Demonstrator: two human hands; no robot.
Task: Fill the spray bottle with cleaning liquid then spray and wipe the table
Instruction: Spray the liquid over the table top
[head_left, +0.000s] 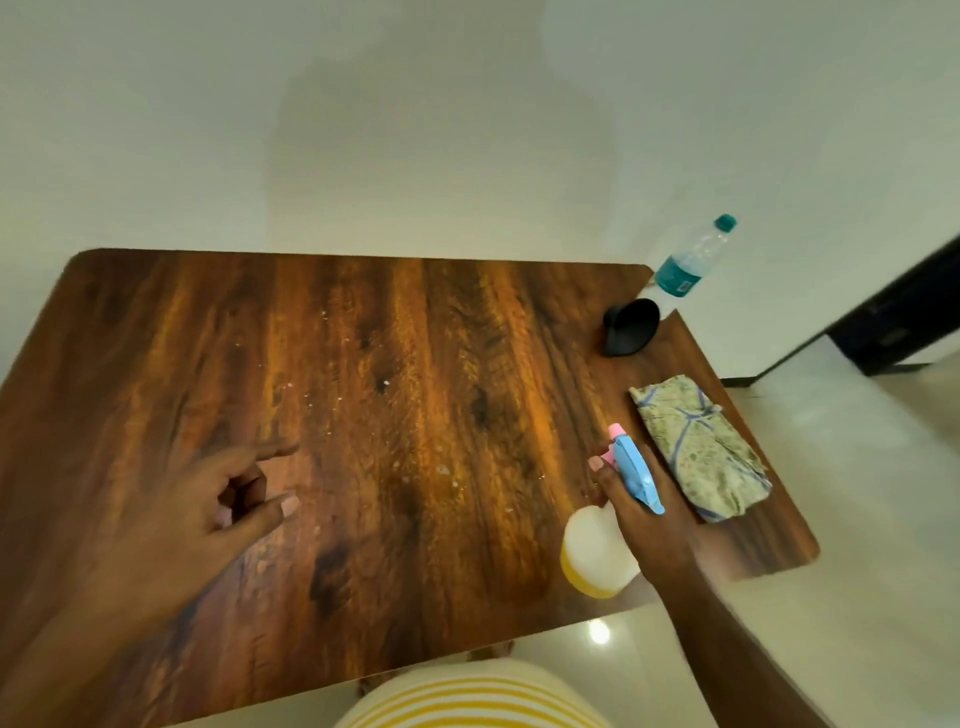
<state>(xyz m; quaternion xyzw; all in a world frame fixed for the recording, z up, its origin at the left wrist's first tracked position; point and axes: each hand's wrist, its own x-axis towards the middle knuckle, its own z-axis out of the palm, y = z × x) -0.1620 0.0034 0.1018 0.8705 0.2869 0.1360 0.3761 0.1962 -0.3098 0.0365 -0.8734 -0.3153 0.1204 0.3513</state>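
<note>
A white spray bottle (592, 551) with yellow liquid at its base and a blue and pink trigger head stands near the table's right front edge. My right hand (636, 506) grips its neck, one finger on the pink trigger. My left hand (218, 514) hovers over the left part of the wooden table (415, 415), fingers loosely curled, holding nothing. Small white droplets and specks dot the middle of the table. A folded green and blue patterned cloth (698, 449) lies just right of the spray bottle.
A black funnel (631, 327) lies on its side at the table's far right corner. Behind it stands a clear plastic bottle (688, 265) with a teal cap and label. A white wall runs behind the table; pale floor and a dark doorway are to the right.
</note>
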